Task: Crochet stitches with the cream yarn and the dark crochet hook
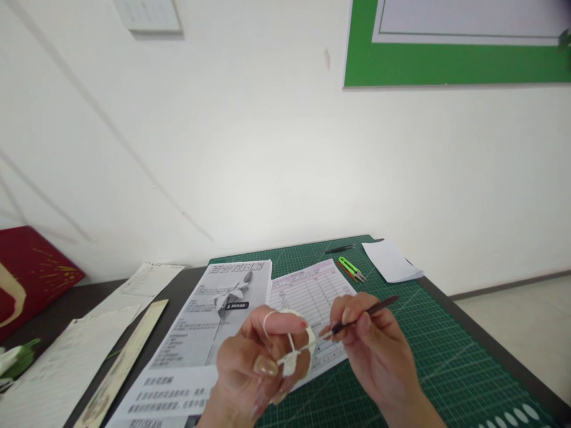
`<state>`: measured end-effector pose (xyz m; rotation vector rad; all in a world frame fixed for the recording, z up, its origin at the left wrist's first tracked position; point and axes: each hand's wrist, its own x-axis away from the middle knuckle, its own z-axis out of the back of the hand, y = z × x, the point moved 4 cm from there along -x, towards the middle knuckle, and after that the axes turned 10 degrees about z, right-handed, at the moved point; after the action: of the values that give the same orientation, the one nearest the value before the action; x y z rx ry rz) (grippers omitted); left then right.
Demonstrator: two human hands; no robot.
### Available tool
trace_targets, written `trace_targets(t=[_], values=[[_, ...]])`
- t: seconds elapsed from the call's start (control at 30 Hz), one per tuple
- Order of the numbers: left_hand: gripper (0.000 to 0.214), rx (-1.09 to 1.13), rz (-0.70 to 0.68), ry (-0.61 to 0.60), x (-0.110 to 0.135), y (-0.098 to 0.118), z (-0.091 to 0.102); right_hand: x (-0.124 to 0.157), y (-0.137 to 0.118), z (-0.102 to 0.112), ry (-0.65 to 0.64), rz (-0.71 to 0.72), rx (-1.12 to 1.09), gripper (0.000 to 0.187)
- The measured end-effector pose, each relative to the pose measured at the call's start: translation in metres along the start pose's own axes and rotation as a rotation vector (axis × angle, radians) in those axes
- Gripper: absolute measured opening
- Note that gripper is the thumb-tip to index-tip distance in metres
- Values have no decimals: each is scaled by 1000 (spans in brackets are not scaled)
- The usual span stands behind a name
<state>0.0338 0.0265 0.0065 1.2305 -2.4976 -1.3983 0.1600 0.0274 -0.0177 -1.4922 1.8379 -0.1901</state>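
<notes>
My left hand [263,356] pinches a small piece of white crochet work [291,362] between thumb and fingers. White yarn [291,341] loops over the raised index finger and runs down to the piece. My right hand [372,342] grips a crochet hook [381,304] by its dark handle, much like a pen. The hook's thin metal shaft points left and meets the white stitches; its very tip is hard to make out. Behind the left fingers, a pale rounded white shape shows in part, and I cannot tell if it belongs to the same piece.
Under both hands lie a green cutting mat [446,351], a printed flower diagram sheet [196,333] and a ruled form [307,279]. Beyond are green thread snips [348,267], dark tweezers [339,249] and white paper [392,261]. A ruler-like strip [125,362], handwritten sheets [66,362] and a red box-like object [35,273] occupy the left.
</notes>
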Motion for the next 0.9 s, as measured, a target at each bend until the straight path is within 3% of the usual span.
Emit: trace_targets(t=[0.17,0.33,0.47,0.6,0.73,0.9], values=[[36,-138,35,169,4,-3,7,2,19,4,200,-226,-143,12],[42,-235,32,324,3,-4,18,3,25,4,306,-159,-92,10],[46,-343,96,384,2,-6,22,5,29,1,281,-126,-27,10],[49,-400,132,372,2,-7,25,5,32,-2,216,-124,37,12],[52,-517,123,338,1,-6,29,2,36,-7,124,-198,32,14],[55,-657,155,404,1,0,33,-4,39,-3,88,-269,80,13]])
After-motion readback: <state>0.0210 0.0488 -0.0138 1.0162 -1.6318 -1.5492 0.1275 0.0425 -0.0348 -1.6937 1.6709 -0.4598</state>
